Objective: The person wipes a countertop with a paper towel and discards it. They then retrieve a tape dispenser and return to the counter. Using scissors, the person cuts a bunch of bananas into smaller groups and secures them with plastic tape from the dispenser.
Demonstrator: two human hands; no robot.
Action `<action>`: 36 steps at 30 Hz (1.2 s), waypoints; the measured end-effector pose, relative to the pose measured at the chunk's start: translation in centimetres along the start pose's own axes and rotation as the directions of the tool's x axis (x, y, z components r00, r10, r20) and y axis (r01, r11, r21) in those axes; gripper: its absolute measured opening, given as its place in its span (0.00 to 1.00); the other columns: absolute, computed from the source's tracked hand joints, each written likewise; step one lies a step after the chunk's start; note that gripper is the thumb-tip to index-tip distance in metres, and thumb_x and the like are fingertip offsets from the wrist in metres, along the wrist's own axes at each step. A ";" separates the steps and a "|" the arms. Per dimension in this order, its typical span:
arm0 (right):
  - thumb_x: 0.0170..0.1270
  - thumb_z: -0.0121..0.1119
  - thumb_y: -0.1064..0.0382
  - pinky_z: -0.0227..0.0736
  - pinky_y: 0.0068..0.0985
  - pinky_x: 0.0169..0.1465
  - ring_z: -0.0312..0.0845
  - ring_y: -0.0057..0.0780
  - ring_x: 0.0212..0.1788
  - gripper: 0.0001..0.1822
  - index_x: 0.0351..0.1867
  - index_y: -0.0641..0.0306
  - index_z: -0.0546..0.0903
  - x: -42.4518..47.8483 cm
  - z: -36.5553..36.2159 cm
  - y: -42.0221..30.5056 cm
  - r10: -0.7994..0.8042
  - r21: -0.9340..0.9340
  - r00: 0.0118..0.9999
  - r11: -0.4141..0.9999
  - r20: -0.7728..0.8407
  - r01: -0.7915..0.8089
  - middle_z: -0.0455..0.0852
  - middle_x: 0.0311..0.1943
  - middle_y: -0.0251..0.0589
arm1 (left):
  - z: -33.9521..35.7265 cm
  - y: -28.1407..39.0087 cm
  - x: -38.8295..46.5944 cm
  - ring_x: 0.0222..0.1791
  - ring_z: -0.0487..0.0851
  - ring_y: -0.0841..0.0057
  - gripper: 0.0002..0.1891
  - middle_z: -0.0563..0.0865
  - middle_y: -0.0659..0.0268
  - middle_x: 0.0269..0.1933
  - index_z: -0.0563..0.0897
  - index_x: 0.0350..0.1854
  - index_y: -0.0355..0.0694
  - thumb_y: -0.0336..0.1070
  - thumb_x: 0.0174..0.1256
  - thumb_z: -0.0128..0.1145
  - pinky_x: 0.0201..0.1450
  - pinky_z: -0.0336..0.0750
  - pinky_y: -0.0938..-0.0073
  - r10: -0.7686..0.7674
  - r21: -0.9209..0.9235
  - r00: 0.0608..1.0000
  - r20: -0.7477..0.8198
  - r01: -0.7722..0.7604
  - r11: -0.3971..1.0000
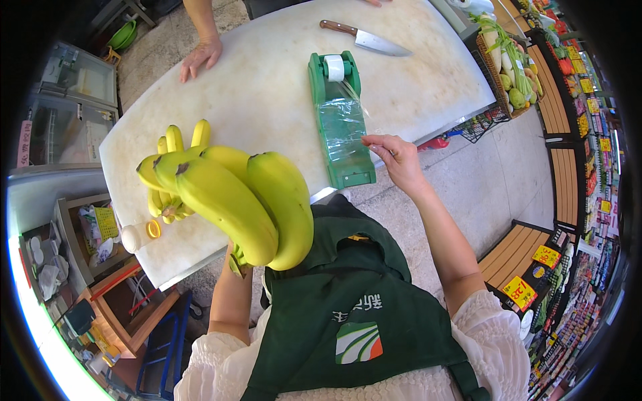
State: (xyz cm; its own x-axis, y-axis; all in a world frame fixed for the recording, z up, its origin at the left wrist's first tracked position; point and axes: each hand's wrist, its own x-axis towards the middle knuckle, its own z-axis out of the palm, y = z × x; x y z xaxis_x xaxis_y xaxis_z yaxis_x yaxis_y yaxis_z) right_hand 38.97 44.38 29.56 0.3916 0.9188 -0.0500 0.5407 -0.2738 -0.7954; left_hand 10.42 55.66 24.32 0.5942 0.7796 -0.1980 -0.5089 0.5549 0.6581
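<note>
A large bunch of yellow-green bananas (235, 210) is held up close before me, over the table's near edge. My left forearm (229, 301) runs up behind it, and the bananas hide the left hand. Farther back, a second bunch of bananas (174, 138) rests on the white tabletop (251, 85), partly covered by the first. My right hand (396, 158) is beside a green tape dispenser (350, 179), thumb and forefinger pinched together at its right side. Clear tape (346, 125) runs from the roll (334, 68) over the dispenser to these fingertips.
A kitchen knife (373, 40) lies beyond the dispenser. Another person's hand (201, 57) rests on the table's far left. A white container (131, 238) and an orange ring (153, 229) are near the left corner. A vegetable basket (514, 70) stands right of the table.
</note>
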 end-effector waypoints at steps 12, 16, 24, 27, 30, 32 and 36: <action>0.43 0.57 0.65 0.65 0.29 0.50 0.72 0.30 0.49 0.10 0.31 0.56 0.79 -3.4 -0.7 -1.9 -0.620 -0.535 0.761 0.583 0.193 0.611 0.78 0.36 0.34 | 2.4 0.0 7.2 0.55 0.72 0.71 0.45 0.72 0.64 0.57 0.62 0.62 0.45 0.72 0.44 0.52 0.57 0.68 0.68 -0.086 0.026 0.960 0.267 0.082 0.996; 0.44 0.54 0.64 0.67 0.29 0.49 0.73 0.31 0.47 0.09 0.31 0.59 0.77 -7.7 -1.3 -4.3 -0.586 -0.491 0.752 0.581 0.301 0.649 0.77 0.34 0.36 | 3.3 -0.8 10.1 0.54 0.72 0.72 0.45 0.72 0.65 0.56 0.62 0.62 0.45 0.72 0.45 0.52 0.57 0.68 0.68 -0.147 0.014 0.915 0.376 0.153 0.988; 0.43 0.56 0.65 0.69 0.29 0.47 0.74 0.33 0.45 0.12 0.33 0.62 0.78 -16.6 -2.1 -9.7 -0.509 -0.461 0.804 0.659 0.308 0.594 0.78 0.35 0.39 | 2.7 -5.6 14.7 0.56 0.70 0.71 0.45 0.70 0.64 0.58 0.61 0.62 0.46 0.71 0.44 0.53 0.59 0.66 0.67 -0.261 -0.262 0.787 0.558 0.466 0.845; 0.44 0.56 0.65 0.69 0.29 0.46 0.75 0.33 0.45 0.12 0.33 0.62 0.78 -18.8 -2.3 -11.5 -0.465 -0.433 0.833 0.712 0.300 0.554 0.78 0.35 0.39 | 2.1 -7.7 15.3 0.60 0.67 0.69 0.47 0.66 0.64 0.62 0.59 0.64 0.46 0.69 0.43 0.55 0.62 0.63 0.64 -0.296 -0.451 0.722 0.625 0.644 0.618; 0.44 0.57 0.65 0.69 0.27 0.44 0.75 0.33 0.44 0.11 0.32 0.62 0.78 -19.8 -3.3 -14.0 -0.448 -0.432 0.847 0.729 0.286 0.532 0.78 0.33 0.38 | 2.6 -7.6 16.5 0.58 0.69 0.70 0.46 0.69 0.63 0.60 0.60 0.63 0.45 0.69 0.44 0.55 0.61 0.65 0.65 -0.208 -0.293 0.676 0.707 0.547 0.784; 0.44 0.57 0.65 0.70 0.25 0.42 0.76 0.32 0.42 0.11 0.32 0.62 0.78 -19.9 -3.9 -15.2 -0.469 -0.418 0.839 0.728 0.274 0.544 0.78 0.32 0.38 | 4.6 -5.8 15.4 0.58 0.69 0.69 0.46 0.69 0.62 0.60 0.60 0.63 0.44 0.69 0.44 0.54 0.61 0.65 0.65 -0.268 -0.116 0.652 0.709 0.482 0.868; 0.43 0.57 0.66 0.70 0.23 0.37 0.76 0.30 0.37 0.10 0.30 0.63 0.78 -18.3 -4.6 -17.7 -0.620 -0.312 0.746 0.679 0.241 0.665 0.76 0.28 0.38 | 6.8 -3.1 10.8 0.60 0.67 0.66 0.46 0.67 0.60 0.62 0.61 0.63 0.44 0.68 0.42 0.55 0.63 0.62 0.60 -0.534 0.032 0.623 0.571 0.634 0.773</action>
State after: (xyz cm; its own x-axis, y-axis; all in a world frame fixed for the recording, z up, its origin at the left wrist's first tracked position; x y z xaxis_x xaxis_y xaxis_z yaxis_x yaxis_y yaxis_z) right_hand 25.64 31.11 47.28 -0.2229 0.9241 0.3103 0.8596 0.3364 -0.3846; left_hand 22.65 60.36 25.06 0.9979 0.0232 -0.0601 0.0032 0.9138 0.4062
